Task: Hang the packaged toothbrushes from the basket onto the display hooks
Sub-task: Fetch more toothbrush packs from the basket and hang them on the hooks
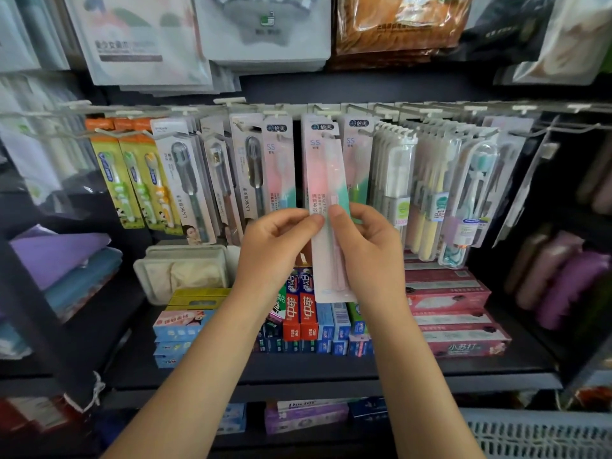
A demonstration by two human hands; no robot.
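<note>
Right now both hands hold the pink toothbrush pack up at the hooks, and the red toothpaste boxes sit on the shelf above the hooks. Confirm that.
Not quite. The head view shows the red toothpaste boxes on the shelf below the hooks, not above. The left hand and right hand do hold the pink toothbrush pack up there.

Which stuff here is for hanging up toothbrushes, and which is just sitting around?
For the job:
pink toothbrush pack, pinched by the left hand and right hand
display hooks
basket

Just sitting around:
toothpaste boxes
folded towels
hanging bags above
</note>
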